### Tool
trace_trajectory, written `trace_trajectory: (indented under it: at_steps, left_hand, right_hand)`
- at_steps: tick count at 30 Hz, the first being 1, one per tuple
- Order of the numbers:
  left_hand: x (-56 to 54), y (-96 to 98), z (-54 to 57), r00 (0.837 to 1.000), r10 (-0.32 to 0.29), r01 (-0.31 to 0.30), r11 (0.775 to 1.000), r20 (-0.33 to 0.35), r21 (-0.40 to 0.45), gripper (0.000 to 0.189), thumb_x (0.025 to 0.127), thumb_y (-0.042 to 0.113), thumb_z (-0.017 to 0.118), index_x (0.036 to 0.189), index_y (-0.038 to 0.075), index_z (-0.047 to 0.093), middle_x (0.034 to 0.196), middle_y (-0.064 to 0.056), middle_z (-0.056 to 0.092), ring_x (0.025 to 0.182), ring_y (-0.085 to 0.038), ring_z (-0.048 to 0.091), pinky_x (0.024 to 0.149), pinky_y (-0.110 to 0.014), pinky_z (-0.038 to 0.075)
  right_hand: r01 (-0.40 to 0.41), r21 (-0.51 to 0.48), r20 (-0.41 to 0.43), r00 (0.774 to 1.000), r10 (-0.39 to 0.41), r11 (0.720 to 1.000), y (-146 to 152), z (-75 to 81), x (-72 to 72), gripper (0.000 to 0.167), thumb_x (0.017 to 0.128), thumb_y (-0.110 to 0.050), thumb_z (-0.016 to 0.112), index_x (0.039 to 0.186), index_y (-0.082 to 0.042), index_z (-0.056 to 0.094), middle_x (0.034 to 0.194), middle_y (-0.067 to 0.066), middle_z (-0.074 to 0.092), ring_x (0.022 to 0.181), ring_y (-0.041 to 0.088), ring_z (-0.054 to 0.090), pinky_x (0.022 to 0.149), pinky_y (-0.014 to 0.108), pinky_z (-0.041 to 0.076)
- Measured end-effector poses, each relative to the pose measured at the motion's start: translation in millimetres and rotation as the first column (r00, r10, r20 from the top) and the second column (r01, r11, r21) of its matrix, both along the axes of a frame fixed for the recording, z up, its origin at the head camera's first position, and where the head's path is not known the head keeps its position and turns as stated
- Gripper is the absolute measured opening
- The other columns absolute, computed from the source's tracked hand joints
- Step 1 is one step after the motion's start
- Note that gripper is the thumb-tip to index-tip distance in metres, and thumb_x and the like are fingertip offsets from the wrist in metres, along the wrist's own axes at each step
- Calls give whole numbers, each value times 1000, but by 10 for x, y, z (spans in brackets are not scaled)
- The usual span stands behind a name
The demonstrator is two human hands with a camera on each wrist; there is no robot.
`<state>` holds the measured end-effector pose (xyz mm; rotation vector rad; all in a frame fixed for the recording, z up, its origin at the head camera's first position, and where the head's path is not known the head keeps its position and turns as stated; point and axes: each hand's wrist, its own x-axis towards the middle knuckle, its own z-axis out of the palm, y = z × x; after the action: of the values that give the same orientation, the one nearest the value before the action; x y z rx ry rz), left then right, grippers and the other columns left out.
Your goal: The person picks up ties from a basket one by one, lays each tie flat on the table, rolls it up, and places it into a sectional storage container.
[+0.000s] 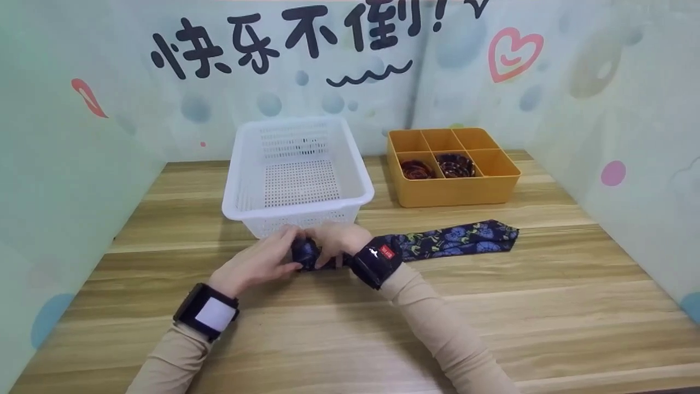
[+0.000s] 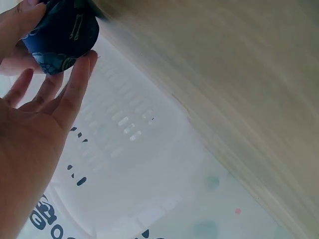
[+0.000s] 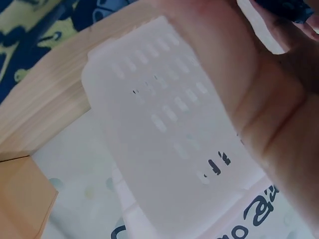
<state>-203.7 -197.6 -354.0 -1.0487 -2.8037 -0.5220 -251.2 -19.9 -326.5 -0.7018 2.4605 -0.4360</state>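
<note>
A dark blue necktie (image 1: 456, 241) with blue flowers and yellow-green figures lies across the table, its wide end flat toward the right. Its other end is wound into a roll (image 1: 305, 251) between the two hands. My left hand (image 1: 260, 264) holds the roll from the left, and in the left wrist view its fingertips touch the rolled cloth (image 2: 65, 37). From the right, my right hand (image 1: 339, 242) grips the roll with thumb and fingers, its wrist above the flat length. The right fingertips are mostly hidden in the right wrist view.
Just beyond the hands stands a white perforated plastic basket (image 1: 298, 210). Behind the tie, to the right, sits an orange divided box (image 1: 456, 192). Two front compartments hold a reddish rolled tie (image 1: 417, 169) and a dark patterned rolled tie (image 1: 456, 165). Printed walls enclose the wooden table.
</note>
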Motion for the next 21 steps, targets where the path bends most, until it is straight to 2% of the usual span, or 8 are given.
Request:
trace_trajectory:
  at_steps: [2, 3, 5, 7, 9, 14, 18, 21]
  left_hand:
    - [-7, 11, -3, 999, -30, 30, 999, -34, -14, 37, 84, 16, 69, 114, 4, 51, 111, -13, 55, 101, -27, 60, 88, -41, 53]
    - [-13, 15, -6, 998, -44, 43, 999, -48, -22, 33, 85, 16, 68, 112, 5, 53, 109, -12, 55, 100, -26, 59, 87, -41, 53]
    - [-17, 22, -8, 996, -56, 53, 998, -70, -38, 30, 85, 16, 68, 110, 6, 55, 108, -10, 54, 98, -24, 60, 85, -39, 54]
    - [-22, 24, -7, 996, -53, 49, 997, -76, -56, 28, 85, 15, 67, 109, 7, 56, 107, -10, 54, 95, -24, 60, 83, -39, 54]
    - [-29, 28, 0, 996, -39, 33, 996, -77, -81, 26, 84, 15, 68, 107, 8, 57, 106, -9, 54, 92, -22, 60, 79, -38, 54]
    - [-74, 86, 86, 999, -27, 21, 988, -35, -155, 26, 80, 14, 71, 102, 9, 60, 103, -9, 57, 87, -23, 59, 75, -38, 54]
    - [-141, 188, 182, 999, -16, 22, 983, 39, -181, 28, 75, 13, 73, 100, 7, 62, 101, -12, 60, 87, -25, 61, 76, -39, 54]
    - [-180, 241, 205, 996, -8, 24, 983, 87, -184, 33, 74, 13, 73, 103, 5, 61, 104, -14, 60, 91, -26, 61, 78, -39, 55]
  right_hand:
    - [-15, 5, -19, 1000, 15, 1000, 1, -9, -14, 62, 78, -10, 75, 134, -17, 48, 131, 16, 57, 79, 27, 69, 63, 29, 59]
    - [-10, -5, 0, 1000, 10, 1000, 5, -15, -22, 58, 79, -9, 75, 131, -15, 49, 129, 17, 57, 72, 27, 69, 59, 29, 58]
    - [-33, 8, -9, 999, 33, 999, 18, -9, -35, 53, 79, -13, 76, 126, -12, 51, 124, 16, 60, 67, 21, 66, 57, 26, 57]
    - [-57, 5, -16, 998, 57, 998, 33, 8, -48, 49, 79, -20, 76, 120, -10, 51, 118, 13, 63, 69, 17, 63, 61, 24, 56]
    - [-85, 5, -57, 995, 85, 996, 46, 41, -57, 45, 80, -28, 75, 115, -11, 53, 112, 8, 64, 77, 16, 62, 70, 25, 54]
    - [-147, 37, -196, 969, 152, 988, 54, 98, -52, 43, 80, -36, 73, 109, -9, 57, 105, 4, 65, 95, 19, 61, 88, 32, 51]
    - [-166, 55, -229, 958, 174, 985, 79, 85, -52, 40, 79, -31, 75, 107, -5, 62, 102, 6, 68, 89, 17, 62, 86, 31, 52]
    - [-155, 50, -210, 964, 162, 987, 117, 79, -72, 37, 79, -27, 76, 105, -3, 64, 100, 7, 69, 86, 17, 61, 83, 31, 53]
